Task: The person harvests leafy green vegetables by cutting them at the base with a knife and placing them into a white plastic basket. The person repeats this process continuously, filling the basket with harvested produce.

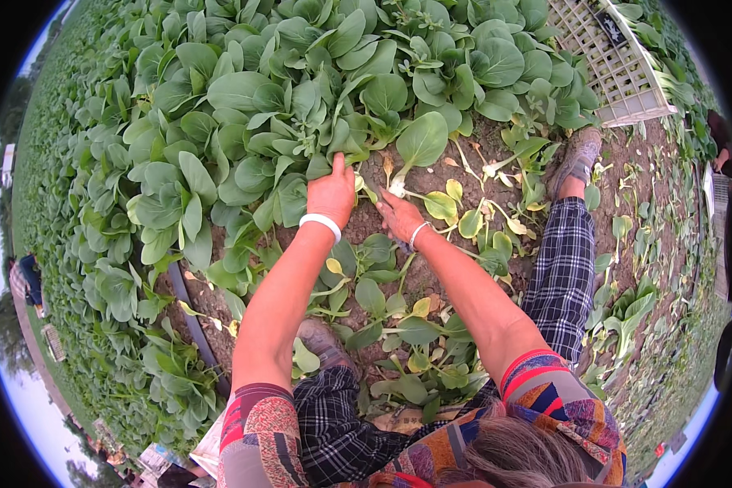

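My left hand [331, 196], a white bangle on its wrist, reaches in at the lower edge of the growing bok choy [238, 91]; its fingers are partly hidden by leaves, so its grip cannot be told. Just to the right, my right hand [401, 216] is low over the soil, fingers bent around something dark that is mostly hidden. Between the hands lies a pale green stalk [366, 188]. A white cut stem base [397, 186] with a large leaf touches or nearly touches the right fingertips. Yellowed leaves [440, 206] lie on the soil beside it.
A white plastic crate [637, 100] with bok choy stands at upper right. A dark drip hose [192, 317] runs at lower left. Loose leaves [418, 330] are strewn between my shoes. Other people [30, 280] are at the far left and right edges.
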### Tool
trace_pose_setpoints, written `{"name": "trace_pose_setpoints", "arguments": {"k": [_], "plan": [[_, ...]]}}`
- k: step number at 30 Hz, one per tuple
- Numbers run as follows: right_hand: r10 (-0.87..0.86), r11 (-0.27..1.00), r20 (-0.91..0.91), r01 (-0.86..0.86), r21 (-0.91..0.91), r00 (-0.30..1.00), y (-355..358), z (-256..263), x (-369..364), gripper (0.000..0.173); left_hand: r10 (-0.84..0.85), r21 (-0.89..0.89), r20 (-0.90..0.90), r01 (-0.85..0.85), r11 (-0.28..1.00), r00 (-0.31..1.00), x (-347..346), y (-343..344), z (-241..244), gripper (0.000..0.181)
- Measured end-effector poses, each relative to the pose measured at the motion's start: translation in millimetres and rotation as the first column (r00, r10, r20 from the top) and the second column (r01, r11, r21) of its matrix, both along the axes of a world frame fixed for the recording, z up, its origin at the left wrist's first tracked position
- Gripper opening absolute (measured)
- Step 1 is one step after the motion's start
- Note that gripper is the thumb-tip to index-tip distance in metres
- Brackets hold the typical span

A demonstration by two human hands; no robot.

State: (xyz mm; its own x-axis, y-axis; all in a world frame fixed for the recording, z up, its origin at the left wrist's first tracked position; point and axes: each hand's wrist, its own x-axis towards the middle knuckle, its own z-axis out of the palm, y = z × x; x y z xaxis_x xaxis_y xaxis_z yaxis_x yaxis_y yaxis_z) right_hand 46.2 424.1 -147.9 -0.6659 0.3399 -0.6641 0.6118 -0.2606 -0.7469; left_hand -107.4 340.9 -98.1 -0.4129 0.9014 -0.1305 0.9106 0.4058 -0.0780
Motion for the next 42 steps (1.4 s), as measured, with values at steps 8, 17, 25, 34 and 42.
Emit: {"name": "trace_pose_setpoints", "arguments": {"k": [8, 17, 25, 34, 42], "plan": [[-0.134, 0.973, -0.074, 0.146, 0.180, 0.988, -22, 26, 51, 0.048, 0.100, 0.085, 0.222, -0.121, 0.989, 0.970, 21, -76, 41, 0.049], [-0.374, 0.897, -0.366, 0.232, -0.377, 0.852, -22, 97, 41, 0.048, 0.053, 0.232, 0.875, -0.513, 0.826, 0.481, 74, -138, 96, 0.051], [-0.349, 0.898, -0.337, 0.210, -0.386, 0.875, -32, 118, 46, 0.060, 0.047, 0.083, 0.974, -0.541, 0.837, 0.222, 90, -154, 100, 0.051], [0.032, 0.859, -0.400, 0.179, 0.480, 0.916, -33, 144, 53, 0.061, 0.018, 0.049, 0.996, -0.694, 0.719, 0.090, 82, -156, 124, 0.055], [-0.344, 0.907, -0.389, 0.195, -0.373, 0.855, -53, 141, 41, 0.051, 0.003, 0.291, 0.797, -0.388, 0.875, 0.604, 88, -114, 109, 0.076]]}}
